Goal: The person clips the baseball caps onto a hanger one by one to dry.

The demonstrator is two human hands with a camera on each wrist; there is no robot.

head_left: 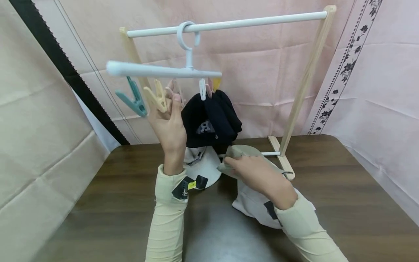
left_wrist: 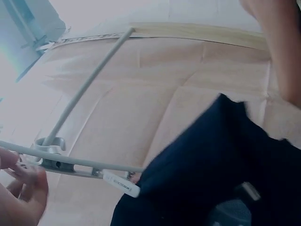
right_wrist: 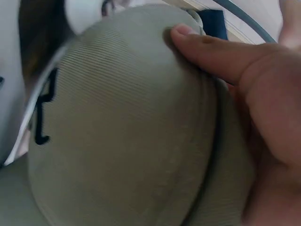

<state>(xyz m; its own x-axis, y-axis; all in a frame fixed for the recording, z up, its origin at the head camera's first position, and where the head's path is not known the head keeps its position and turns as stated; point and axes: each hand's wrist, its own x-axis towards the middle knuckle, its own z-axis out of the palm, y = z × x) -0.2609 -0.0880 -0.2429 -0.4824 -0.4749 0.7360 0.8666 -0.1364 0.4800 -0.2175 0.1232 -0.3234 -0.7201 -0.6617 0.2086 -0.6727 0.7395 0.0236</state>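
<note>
My left hand is raised under a pale blue hanger, with fingers and thumb pinching a pale pink clothespin. Beside it dangle a cream clothespin and a teal clothespin. Farther right along the hanger, a white clothespin is at the top of a dark navy cap, which hangs down. Low on the right, my right hand grips an olive cap. Its thumb lies on the fabric, and the other fingers are mostly hidden behind the cap.
The hanger hooks over the white bar of a wooden-sided rack. A white cap lies on the brown table below the navy one. Another whitish cap lies under my right forearm. Pale cloth hangs behind the rack.
</note>
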